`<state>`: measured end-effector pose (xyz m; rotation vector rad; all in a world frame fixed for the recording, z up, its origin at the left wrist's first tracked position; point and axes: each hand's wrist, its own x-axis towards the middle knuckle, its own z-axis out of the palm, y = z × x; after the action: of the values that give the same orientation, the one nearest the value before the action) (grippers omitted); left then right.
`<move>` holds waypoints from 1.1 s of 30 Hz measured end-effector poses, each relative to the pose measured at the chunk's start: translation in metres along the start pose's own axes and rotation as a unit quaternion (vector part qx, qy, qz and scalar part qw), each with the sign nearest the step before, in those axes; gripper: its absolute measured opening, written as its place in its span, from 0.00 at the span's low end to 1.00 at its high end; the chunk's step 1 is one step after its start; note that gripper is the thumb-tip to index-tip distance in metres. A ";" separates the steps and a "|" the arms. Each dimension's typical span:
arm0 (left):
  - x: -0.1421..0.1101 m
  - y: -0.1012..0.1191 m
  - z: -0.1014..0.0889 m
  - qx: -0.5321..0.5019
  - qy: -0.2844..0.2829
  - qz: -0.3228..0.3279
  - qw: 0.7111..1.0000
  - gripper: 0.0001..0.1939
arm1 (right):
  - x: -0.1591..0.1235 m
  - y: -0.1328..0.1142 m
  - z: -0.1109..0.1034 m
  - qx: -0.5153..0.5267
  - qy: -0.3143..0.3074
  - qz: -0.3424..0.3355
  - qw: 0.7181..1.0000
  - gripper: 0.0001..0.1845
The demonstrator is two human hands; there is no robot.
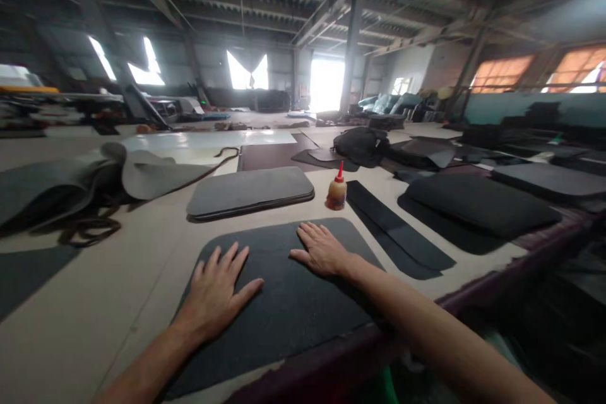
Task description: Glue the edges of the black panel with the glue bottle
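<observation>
A large dark grey sheet with rounded far corners (284,315) lies flat near the front edge of the table. My left hand (215,293) rests on its left part, fingers spread and thumb pointing right. On the sheet's far middle lies my right hand (322,249), palm down with the fingers stretched out. Neither hand holds anything. Just beyond the sheet sits a stack of grey rounded panels (250,190). To the right of that stack stands a glue bottle (337,192) with a red nozzle, amber inside. Long dark strips (398,230) lie right of the bottle.
Crumpled grey sheet material (89,183) and a brown cord (92,230) lie at the left. Black stacked pieces (478,208) sit at the right by the edge of the pale table (137,278). A black bundle (362,145) and brown sheets (272,156) are farther back.
</observation>
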<state>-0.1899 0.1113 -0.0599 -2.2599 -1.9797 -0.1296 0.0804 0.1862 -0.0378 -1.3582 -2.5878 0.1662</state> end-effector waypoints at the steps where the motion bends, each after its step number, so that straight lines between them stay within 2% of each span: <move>1: 0.001 0.000 0.001 0.009 0.005 -0.017 1.000 0.41 | 0.002 0.007 0.003 -0.005 0.003 0.012 1.000 0.44; 4: 0.003 0.001 0.004 0.030 0.011 -0.055 0.998 0.44 | -0.004 0.032 0.004 -0.022 0.019 0.061 0.998 0.46; 9: 0.004 0.001 0.005 0.049 0.026 -0.096 0.994 0.43 | -0.027 0.067 -0.005 -0.043 0.029 0.143 0.988 0.47; 12: 0.004 0.000 0.007 0.040 0.038 -0.098 0.994 0.42 | -0.044 0.075 -0.009 -0.056 0.024 0.187 0.981 0.45; 14: 0.005 -0.001 0.008 0.035 0.045 -0.098 0.994 0.41 | -0.058 0.072 -0.011 -0.069 0.030 0.208 0.975 0.43; 16: 0.007 0.000 0.008 0.031 0.043 -0.102 0.993 0.41 | -0.075 0.061 -0.013 -0.080 0.039 0.198 0.976 0.40; 18: 0.006 0.003 0.005 0.026 0.037 -0.109 0.993 0.41 | -0.096 0.045 -0.016 -0.065 0.031 0.138 0.988 0.38; 20: 0.001 0.006 -0.002 0.029 0.053 -0.106 0.992 0.39 | -0.120 0.028 -0.018 -0.018 -0.007 0.063 0.998 0.39; 22: -0.011 0.008 -0.009 0.023 0.065 -0.061 0.996 0.36 | -0.144 0.016 -0.021 0.033 -0.051 0.017 0.998 0.41; 23: -0.020 0.007 -0.012 0.008 0.048 -0.017 0.999 0.35 | -0.155 0.012 -0.022 0.050 -0.064 0.006 0.997 0.44; 25: -0.043 0.002 -0.014 -0.050 -0.022 0.090 0.994 0.37 | -0.173 0.012 -0.025 0.072 -0.088 -0.010 0.993 0.52; 26: -0.055 -0.002 -0.013 -0.080 -0.060 0.142 0.985 0.41 | -0.180 0.015 -0.025 0.076 -0.095 -0.016 0.992 0.54; 28: -0.079 -0.011 -0.010 -0.114 -0.107 0.222 0.962 0.48 | -0.190 0.023 -0.021 0.069 -0.103 -0.021 0.992 0.52; 29: -0.090 -0.015 -0.008 -0.118 -0.111 0.242 0.957 0.48 | -0.192 0.028 -0.018 0.060 -0.099 -0.022 0.993 0.50; 32: -0.116 -0.021 -0.013 -0.105 -0.100 0.244 0.959 0.34 | -0.191 0.040 -0.012 0.047 -0.073 -0.034 0.996 0.46; 33: -0.122 -0.022 -0.018 -0.102 -0.093 0.243 0.960 0.33 | -0.189 0.041 -0.015 0.050 -0.068 -0.042 0.995 0.44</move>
<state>-0.2271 -0.0078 -0.0601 -2.9145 -1.4754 -0.0715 0.2210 0.0542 -0.0575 -1.2407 -2.7020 0.3827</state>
